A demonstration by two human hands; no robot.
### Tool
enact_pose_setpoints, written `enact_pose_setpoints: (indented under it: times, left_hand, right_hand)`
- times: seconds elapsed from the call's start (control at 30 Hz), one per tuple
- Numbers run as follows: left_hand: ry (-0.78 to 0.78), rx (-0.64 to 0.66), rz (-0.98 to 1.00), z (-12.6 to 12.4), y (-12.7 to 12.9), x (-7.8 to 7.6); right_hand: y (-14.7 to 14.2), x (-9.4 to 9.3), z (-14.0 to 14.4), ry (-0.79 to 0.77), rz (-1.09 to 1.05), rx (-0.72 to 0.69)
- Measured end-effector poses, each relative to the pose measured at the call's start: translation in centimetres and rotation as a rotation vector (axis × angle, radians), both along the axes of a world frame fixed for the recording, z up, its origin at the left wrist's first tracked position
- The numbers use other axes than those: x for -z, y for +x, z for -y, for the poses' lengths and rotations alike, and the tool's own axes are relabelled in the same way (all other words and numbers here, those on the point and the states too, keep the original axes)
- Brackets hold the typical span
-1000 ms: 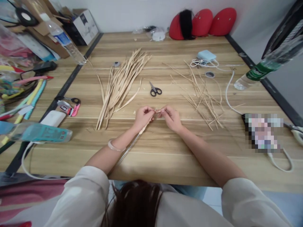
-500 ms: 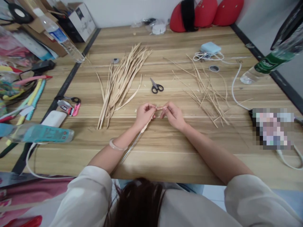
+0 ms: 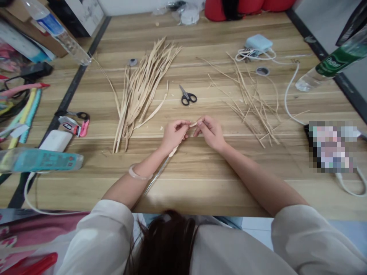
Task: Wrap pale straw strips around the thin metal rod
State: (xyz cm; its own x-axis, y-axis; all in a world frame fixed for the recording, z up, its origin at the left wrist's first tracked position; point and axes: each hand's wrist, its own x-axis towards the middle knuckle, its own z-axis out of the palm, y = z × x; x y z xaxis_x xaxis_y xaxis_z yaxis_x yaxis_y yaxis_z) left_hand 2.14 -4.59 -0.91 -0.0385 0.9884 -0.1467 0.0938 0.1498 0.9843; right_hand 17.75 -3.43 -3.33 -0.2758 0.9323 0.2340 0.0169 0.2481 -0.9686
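My left hand (image 3: 175, 135) is closed around a thin metal rod (image 3: 157, 175), which slants down toward the table's front edge. Pale woven straw (image 3: 172, 151) wraps the rod just below that hand. A short straw strip (image 3: 194, 124) runs from the left fingertips to my right hand (image 3: 210, 133), whose thumb and fingers pinch its other end. Beyond the hands lie small black-handled scissors (image 3: 188, 98). To their left spreads a bundle of flat straw strips (image 3: 146, 86); thinner loose strands (image 3: 252, 103) are scattered to the right.
Bottles lie or lean at both sides: a teal-labelled bottle (image 3: 51, 160), a blue-labelled bottle (image 3: 60, 34) and a green-labelled bottle (image 3: 329, 67). A white power bank (image 3: 56, 140), a light-blue charger (image 3: 259, 42) with cable and a phone (image 3: 331, 147) rest on the wooden table (image 3: 200, 191).
The view has tilted slightly, so the tabletop things sit a little higher in the picture. Both hands keep nearly the same pose, with the strip still held between them.
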Motion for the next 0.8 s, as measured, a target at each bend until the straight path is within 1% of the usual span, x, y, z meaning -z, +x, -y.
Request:
enact_pose_setpoints:
  times: [0.33, 0.6, 0.8]
  left_hand:
    - [-0.039, -0.017, -0.010, 0.09, 0.23, -0.61]
    - [-0.040, -0.015, -0.029, 0.10, 0.33, -0.55]
    - [-0.014, 0.012, -0.053, 0.20, 0.22, -0.48]
  right_hand:
    - [-0.01, -0.17, 0.01, -0.007, 0.013, 0.008]
    - [-0.09, -0.39, 0.02, -0.024, -0.009, 0.016]
    - [-0.04, -0.24, -0.09, -0.032, -0.022, 0.008]
